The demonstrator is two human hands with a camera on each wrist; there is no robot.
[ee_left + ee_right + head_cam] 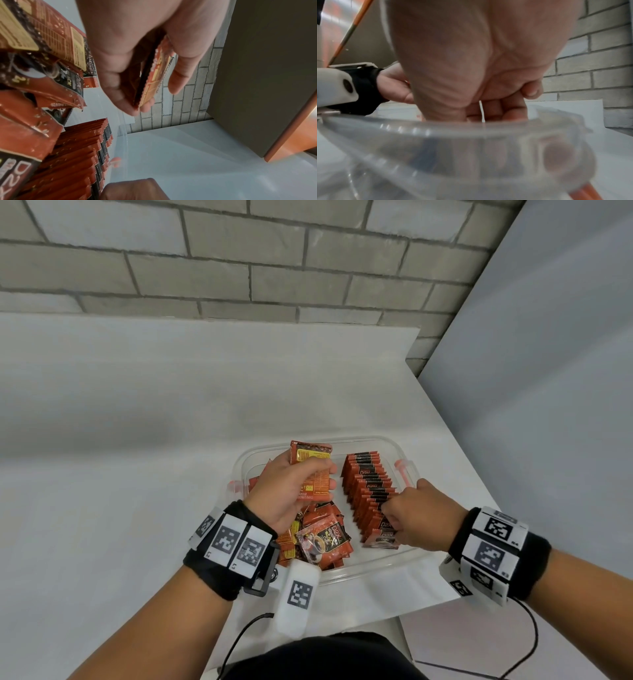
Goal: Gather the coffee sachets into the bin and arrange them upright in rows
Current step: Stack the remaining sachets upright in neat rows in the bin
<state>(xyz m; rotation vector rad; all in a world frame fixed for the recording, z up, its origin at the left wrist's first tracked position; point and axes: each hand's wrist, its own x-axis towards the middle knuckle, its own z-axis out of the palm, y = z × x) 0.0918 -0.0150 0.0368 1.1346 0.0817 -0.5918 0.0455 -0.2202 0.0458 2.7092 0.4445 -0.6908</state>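
Note:
A clear plastic bin (363,439) sits on the white table. My left hand (308,477) hovers over its left half and grips a small stack of orange coffee sachets (310,453), seen edge-on between thumb and fingers in the left wrist view (154,75). Below it lies a loose pile of sachets (325,539). A row of upright sachets (368,484) fills the bin's right half. My right hand (397,518) is curled at the row's near end, pinching a sachet whose thin white edge (482,111) shows between the fingers. The bin's rim (436,128) blurs what lies below.
Orange latches (406,470) stick out from the bin's sides. A grey brick wall (239,268) stands behind the table and a grey panel (548,371) on the right. The table's right edge (455,446) runs close to the bin. A black cable (532,642) hangs from my right wrist.

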